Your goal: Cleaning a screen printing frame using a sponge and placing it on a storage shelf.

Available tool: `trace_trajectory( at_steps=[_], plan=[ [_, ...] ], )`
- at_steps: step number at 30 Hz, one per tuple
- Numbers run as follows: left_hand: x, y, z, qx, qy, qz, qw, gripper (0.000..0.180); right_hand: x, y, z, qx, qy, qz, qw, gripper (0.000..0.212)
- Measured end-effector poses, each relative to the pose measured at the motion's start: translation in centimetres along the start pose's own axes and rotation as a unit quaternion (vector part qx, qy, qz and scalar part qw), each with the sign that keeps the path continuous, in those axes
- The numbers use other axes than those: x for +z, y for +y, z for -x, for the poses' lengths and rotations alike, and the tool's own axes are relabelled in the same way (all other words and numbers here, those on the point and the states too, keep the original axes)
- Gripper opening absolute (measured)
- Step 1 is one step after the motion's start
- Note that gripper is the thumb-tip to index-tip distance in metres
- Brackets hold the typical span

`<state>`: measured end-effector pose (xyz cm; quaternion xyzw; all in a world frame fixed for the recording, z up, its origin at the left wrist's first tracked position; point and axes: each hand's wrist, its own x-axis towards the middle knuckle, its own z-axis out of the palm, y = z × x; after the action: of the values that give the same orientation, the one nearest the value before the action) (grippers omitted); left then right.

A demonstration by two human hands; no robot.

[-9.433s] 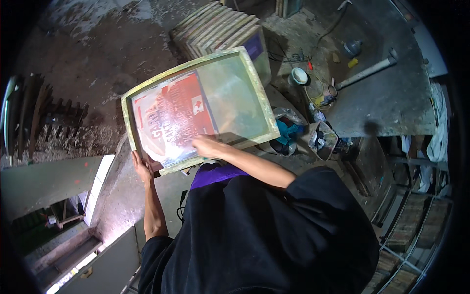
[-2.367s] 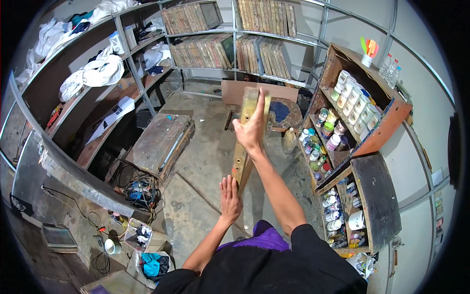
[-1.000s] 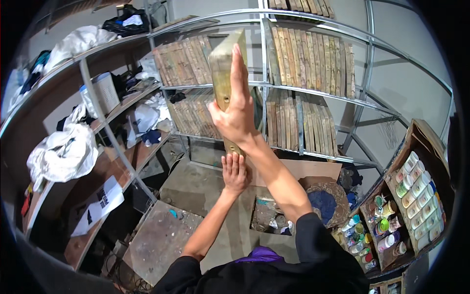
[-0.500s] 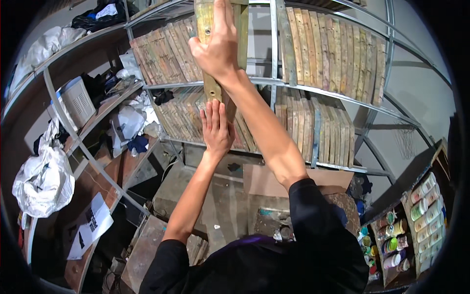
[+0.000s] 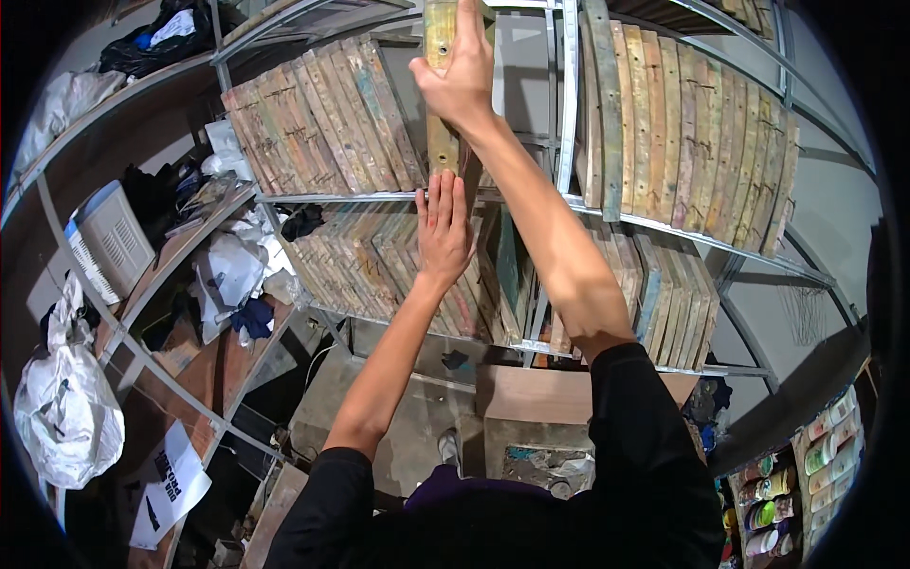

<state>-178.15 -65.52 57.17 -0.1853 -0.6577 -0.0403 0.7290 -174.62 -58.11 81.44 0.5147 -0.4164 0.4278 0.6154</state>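
While the right hand [image 5: 463,81] is raised to the upper shelf [image 5: 664,226], its fingers are closed around the top of a wooden frame [image 5: 440,133] held on edge and upright. The left hand [image 5: 444,228] lies lower, its grip apart, fingers straight and palm flat against the bottom end of the same frame. The frame stands in the gap between two rows of stored frames: a leaning row [image 5: 322,119] on its left and an upright row [image 5: 692,119] on its right, beyond a vertical rack post [image 5: 569,95]. Its lower edge appears level with the shelf rail; whether it rests on the rail cannot be told.

Judged step: inserting the frame into the upper-shelf gap, with seating not confirmed.

Judged requirement for the next move: keep the frame vertical, guide the bottom edge over the rail with the flat palm, and push it back without tipping the leaning row beside it. A further row of frames [image 5: 398,270] fills the shelf below.
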Motion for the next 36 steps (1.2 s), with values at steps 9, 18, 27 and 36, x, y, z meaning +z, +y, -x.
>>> trace_trajectory(
  at_steps=[9,18,27,36],
  plan=[
    [12.5,-10.5,0.7,-0.009,0.002,0.047,0.999,0.087,6.6,14.5,3.3,-0.011,-0.007,0.054,0.998,0.111],
    [23.1,-18.2,1.1,-0.017,-0.019,0.051,0.998,0.094,12.2,26.6,5.0,0.093,-0.025,0.054,0.994,0.111],
    [27.6,-20.1,1.0,-0.066,-0.037,0.051,0.996,0.098,16.2,34.6,6.2,0.073,-0.057,0.043,0.995,0.108],
    [27.7,-20.3,2.2,-0.129,-0.043,-0.011,0.991,0.093,18.7,33.9,7.4,0.066,-0.124,0.006,0.99,0.104]
  ],
)
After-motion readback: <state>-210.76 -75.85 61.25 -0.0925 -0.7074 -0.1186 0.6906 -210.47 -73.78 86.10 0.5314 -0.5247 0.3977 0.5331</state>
